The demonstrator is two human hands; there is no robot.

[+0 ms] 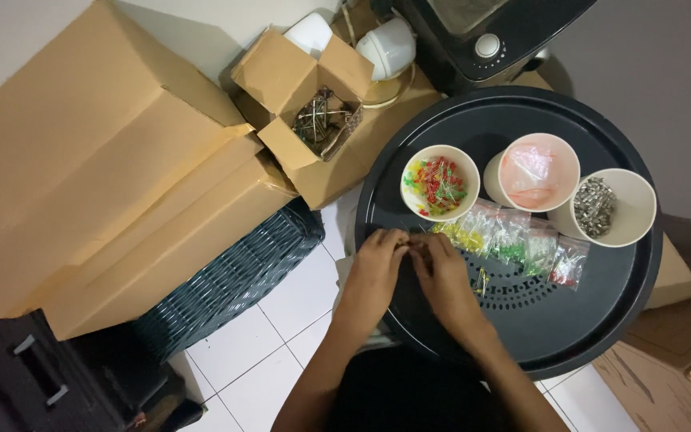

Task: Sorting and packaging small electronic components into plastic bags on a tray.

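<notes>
— Where am I looking from?

— From the single head-worn camera, aimed almost straight down. I see the round black tray [521, 336] right of centre and both forearms entering at 6 o'clock.

— How near?

— About arm's length: my left hand [377, 268] and right hand [441, 272] sit just below centre. Cardboard boxes [97, 176] fill 9 to 11 o'clock, white floor tiles [257, 352] lie at 7. No second view overlaps.

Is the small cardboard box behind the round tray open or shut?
Open. The small cardboard box has its flaps spread outward, and a tangle of thin metal wire parts shows inside.
</notes>
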